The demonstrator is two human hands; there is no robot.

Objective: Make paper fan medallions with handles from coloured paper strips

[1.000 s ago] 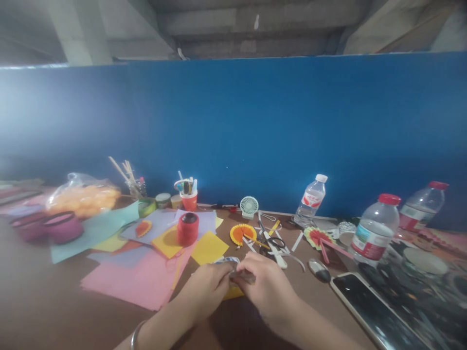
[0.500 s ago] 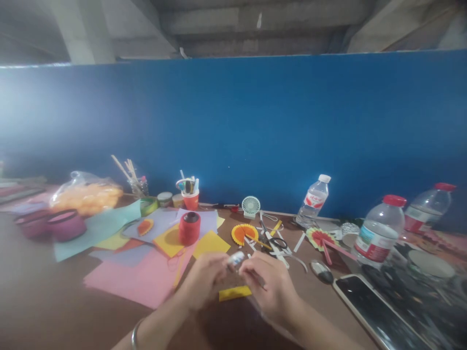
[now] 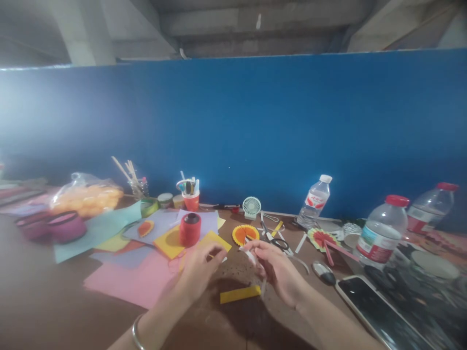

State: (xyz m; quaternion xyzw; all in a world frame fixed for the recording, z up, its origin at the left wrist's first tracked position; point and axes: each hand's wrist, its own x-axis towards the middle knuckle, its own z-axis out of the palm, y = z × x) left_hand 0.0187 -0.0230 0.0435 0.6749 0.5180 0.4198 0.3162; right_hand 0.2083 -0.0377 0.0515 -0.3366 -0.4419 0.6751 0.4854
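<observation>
My right hand (image 3: 275,267) is closed on a small whitish object (image 3: 253,257) with a pinkish part, too blurred to name. To its left is my left hand (image 3: 202,270), with thumb and fingers curled toward each other. A small white edge shows near its fingertips, and I cannot make out whether it is held. Between and below the hands a folded yellow paper strip (image 3: 240,294) lies on the brown table. Just beyond my right hand are an orange and yellow pleated paper disc (image 3: 245,235) and black-handled scissors (image 3: 279,243).
Coloured paper sheets (image 3: 134,282) and a red thread spool (image 3: 190,230) lie left. A small fan (image 3: 251,207) stands at the back. Bottles (image 3: 383,233), a pleated paper fan (image 3: 323,239) and a phone (image 3: 379,308) are on the right.
My hands have moved apart. The whitish object that was between them is now in my right hand, and the yellow strip shows more fully.
</observation>
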